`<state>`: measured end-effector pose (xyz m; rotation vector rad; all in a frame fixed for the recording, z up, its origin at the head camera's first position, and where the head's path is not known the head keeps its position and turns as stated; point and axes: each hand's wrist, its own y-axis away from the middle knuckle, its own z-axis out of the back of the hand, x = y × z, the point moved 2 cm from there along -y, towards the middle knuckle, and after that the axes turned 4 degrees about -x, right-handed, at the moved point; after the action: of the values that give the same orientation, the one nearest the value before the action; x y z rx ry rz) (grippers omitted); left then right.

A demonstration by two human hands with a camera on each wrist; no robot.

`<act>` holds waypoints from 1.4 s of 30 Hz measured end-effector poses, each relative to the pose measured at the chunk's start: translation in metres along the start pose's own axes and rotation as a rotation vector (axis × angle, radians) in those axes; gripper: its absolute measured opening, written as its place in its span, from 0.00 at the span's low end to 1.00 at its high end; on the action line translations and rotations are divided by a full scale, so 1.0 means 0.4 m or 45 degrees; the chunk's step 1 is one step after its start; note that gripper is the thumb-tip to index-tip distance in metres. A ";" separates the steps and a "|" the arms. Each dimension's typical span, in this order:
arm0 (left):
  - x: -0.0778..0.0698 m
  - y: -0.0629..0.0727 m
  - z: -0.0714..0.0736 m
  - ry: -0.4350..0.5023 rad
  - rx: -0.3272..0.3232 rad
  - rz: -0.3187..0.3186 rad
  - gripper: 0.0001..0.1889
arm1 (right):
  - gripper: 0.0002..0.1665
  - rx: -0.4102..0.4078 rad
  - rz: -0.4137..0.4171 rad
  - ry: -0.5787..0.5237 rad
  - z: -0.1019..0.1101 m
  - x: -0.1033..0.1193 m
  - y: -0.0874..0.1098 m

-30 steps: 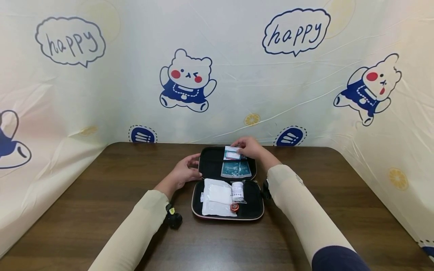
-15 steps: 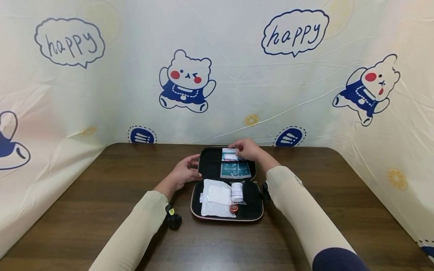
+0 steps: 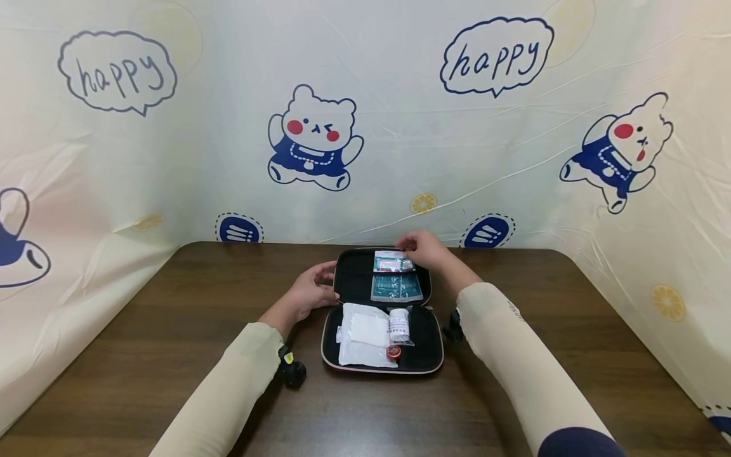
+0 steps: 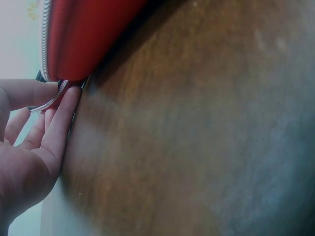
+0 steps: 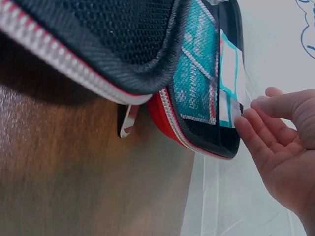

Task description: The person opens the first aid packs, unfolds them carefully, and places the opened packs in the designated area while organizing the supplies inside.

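Left hand [image 3: 311, 289] pinches the rounded red-and-black zippered fabric case [image 3: 425, 357]; best hold it steady. Right hand [image 3: 425, 250], loosely relaxed, should lightly settle the flat teal-and-white packet [image 3: 391, 262] beside it.

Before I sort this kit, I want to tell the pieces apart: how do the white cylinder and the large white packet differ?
The white cylinder is rounded; the white packet looks flat. The white cylinder is smaller, while the white packet spreads wider. The cylinder sits to the packet's right. Both are white and lie in the near half of the open case.
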<state>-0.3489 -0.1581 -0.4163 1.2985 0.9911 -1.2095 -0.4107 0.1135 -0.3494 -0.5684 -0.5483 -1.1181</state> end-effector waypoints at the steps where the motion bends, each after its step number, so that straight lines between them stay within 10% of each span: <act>1: 0.000 0.000 -0.001 -0.003 -0.002 0.000 0.42 | 0.16 -0.004 0.003 -0.006 0.004 0.003 0.004; 16: -0.003 0.003 -0.002 0.001 -0.007 0.013 0.43 | 0.14 0.053 0.083 -0.027 0.035 0.022 0.044; 42: -0.002 0.002 -0.002 0.000 -0.012 0.006 0.42 | 0.18 0.491 0.312 -0.020 0.007 0.124 0.091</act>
<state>-0.3482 -0.1574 -0.4154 1.2933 0.9919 -1.1999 -0.3602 0.0941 -0.3197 -0.2984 -0.6691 -0.7508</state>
